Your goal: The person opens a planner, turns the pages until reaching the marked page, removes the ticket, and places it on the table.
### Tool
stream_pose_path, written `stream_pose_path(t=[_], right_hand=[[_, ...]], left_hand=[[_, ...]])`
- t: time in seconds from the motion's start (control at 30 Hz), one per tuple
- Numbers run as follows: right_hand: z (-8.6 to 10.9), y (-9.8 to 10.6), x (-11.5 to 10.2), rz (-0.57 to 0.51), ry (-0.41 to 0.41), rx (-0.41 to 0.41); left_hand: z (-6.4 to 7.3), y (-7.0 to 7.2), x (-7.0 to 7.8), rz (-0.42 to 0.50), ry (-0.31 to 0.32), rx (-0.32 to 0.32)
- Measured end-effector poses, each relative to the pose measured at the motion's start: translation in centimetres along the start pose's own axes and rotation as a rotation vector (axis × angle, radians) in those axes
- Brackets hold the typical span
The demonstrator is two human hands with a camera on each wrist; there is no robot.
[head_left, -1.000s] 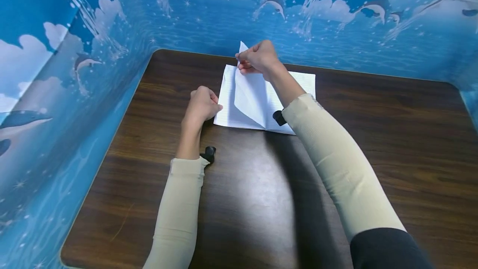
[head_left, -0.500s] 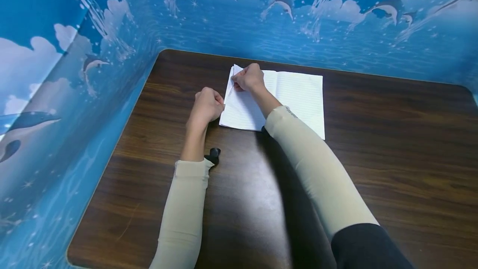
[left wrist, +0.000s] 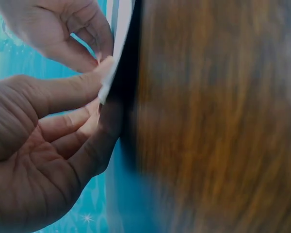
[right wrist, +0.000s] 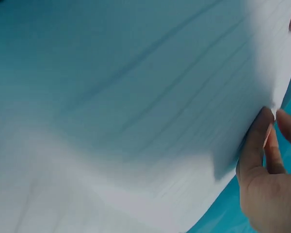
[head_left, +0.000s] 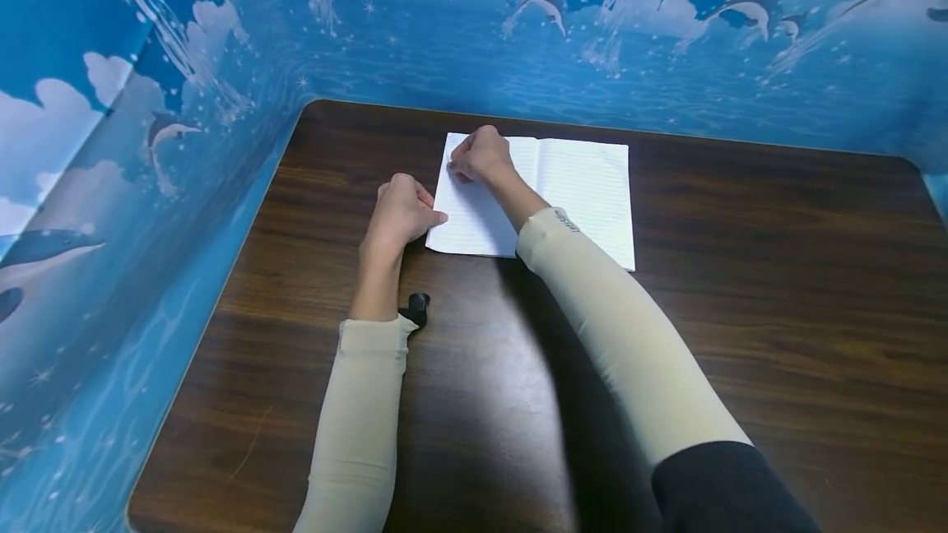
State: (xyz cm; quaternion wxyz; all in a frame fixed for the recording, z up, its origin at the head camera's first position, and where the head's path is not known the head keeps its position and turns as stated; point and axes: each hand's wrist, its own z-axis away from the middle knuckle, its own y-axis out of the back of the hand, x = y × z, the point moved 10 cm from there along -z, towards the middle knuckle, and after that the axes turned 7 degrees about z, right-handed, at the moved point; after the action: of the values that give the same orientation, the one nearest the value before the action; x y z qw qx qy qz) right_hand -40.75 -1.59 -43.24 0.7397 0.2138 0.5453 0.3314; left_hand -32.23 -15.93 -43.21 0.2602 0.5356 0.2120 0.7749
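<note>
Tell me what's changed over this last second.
The page that was raised has come down onto the notebook's left side; the right hand moved leftward and lower, its present grip unclear. The left hand stays at the notebook's left edge.

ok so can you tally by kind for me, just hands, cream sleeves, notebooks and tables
Hands: 2, the left hand and the right hand
Cream sleeves: 2, the left sleeve and the right sleeve
Open notebook: 1
Table: 1
Total: 6
</note>
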Motion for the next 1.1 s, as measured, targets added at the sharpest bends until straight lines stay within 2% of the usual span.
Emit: stream_pose_path(t=[0.1,0.23,0.37,0.53,0.6,0.73,0.8,0.9,1.1], right_hand=[[0.2,0.8,0.8,0.036,0.005,-0.022],[0.5,3.0,2.7,0.108,-0.021,-0.011],[0.7,5.8,5.5,0.077,-0.102,-0.005],[1.1,9.3,9.1,0.068,-0.151,0.043],[1.3,10.4,10.8,0.031,-0.179,0.054],[1.7,12.0,14.6,-0.111,-0.281,0.041],[2.0,12.7,16.1,-0.127,-0.302,0.031],[2.5,13.8,17.3,-0.046,-0.248,0.035],[3.7,15.3,17.8,0.248,-0.052,0.061]], left_hand=[[0.0,-0.3,0.0,0.002,0.009,0.016],[0.2,-0.3,-0.1,0.013,0.015,0.043],[0.3,-0.1,0.0,0.011,0.012,0.054],[0.2,0.0,-0.1,0.005,0.014,0.051],[0.2,0.0,-0.1,0.004,0.019,0.051],[0.2,0.1,-0.1,0.004,0.015,0.053],[0.2,0.1,-0.1,0.007,0.010,0.054],[0.1,0.0,-0.1,0.014,0.002,0.051],[0.2,-0.5,0.2,0.026,0.004,0.032]])
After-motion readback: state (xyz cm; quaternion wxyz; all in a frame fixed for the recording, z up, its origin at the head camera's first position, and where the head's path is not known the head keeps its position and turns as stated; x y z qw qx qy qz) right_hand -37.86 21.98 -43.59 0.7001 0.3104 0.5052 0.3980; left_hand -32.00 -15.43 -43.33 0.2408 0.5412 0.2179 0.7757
